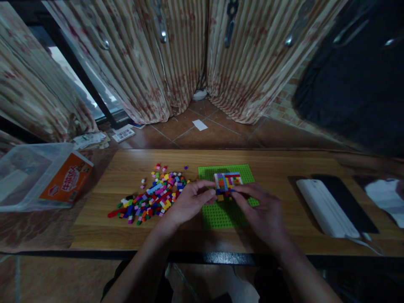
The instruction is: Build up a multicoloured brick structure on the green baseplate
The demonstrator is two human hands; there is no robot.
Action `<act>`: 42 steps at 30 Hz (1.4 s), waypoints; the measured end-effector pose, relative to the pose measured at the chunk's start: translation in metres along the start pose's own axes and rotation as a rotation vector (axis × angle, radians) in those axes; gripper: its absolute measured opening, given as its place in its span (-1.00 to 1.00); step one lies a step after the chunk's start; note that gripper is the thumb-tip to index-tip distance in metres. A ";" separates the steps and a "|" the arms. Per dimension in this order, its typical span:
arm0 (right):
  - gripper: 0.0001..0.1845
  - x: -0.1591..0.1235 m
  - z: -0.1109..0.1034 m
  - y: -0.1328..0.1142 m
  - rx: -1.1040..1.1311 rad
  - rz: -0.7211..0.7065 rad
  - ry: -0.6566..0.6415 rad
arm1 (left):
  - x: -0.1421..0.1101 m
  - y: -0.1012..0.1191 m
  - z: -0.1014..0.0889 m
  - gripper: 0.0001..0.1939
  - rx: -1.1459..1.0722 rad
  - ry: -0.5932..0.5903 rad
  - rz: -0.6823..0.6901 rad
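Note:
A low block of multicoloured building bricks [227, 180] sits on a green studded baseplate [217, 219]. At its left front corner is my left hand [194, 200], thumb and forefinger closed against the bricks. My right hand [263, 208] reaches in from the right, its thumb and forefinger pinched at the block's front right edge, where a bit of blue brick shows. The fingers partly cover the front row. Left of the baseplate spreads a loose heap of small coloured bricks [158, 198], close to my left forearm.
A clear plastic bin [34, 176] with an orange label stands at the left. On the right of the wooden table [126, 237] lie a white power strip-like object [326, 208] and a dark flat panel [350, 206]. Crumpled white paper [385, 198] is farther right. Curtains [176, 63] hang behind.

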State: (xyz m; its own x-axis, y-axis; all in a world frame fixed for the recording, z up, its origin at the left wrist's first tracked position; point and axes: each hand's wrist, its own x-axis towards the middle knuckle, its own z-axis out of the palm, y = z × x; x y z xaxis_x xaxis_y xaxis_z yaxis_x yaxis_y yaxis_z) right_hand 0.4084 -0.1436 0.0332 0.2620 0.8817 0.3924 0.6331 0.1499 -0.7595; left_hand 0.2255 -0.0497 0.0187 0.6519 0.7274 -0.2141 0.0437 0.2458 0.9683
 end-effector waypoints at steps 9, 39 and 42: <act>-0.73 0.004 -0.020 0.021 -0.217 0.398 0.094 | 0.002 -0.003 -0.003 -0.71 0.114 0.065 0.017; -0.54 0.010 -0.014 0.044 0.029 0.542 0.022 | 0.000 0.001 -0.004 -0.69 0.259 0.056 0.006; -0.52 0.012 -0.011 0.043 -0.037 0.540 -0.021 | 0.000 0.000 -0.004 -0.69 0.269 0.051 0.016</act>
State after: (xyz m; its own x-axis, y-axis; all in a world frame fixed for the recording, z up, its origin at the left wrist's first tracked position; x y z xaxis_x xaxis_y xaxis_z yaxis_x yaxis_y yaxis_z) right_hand 0.4469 -0.1313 0.0104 0.5430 0.8377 -0.0592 0.4376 -0.3424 -0.8314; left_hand 0.2222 -0.0475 0.0185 0.6154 0.7630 -0.1978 0.2376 0.0597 0.9695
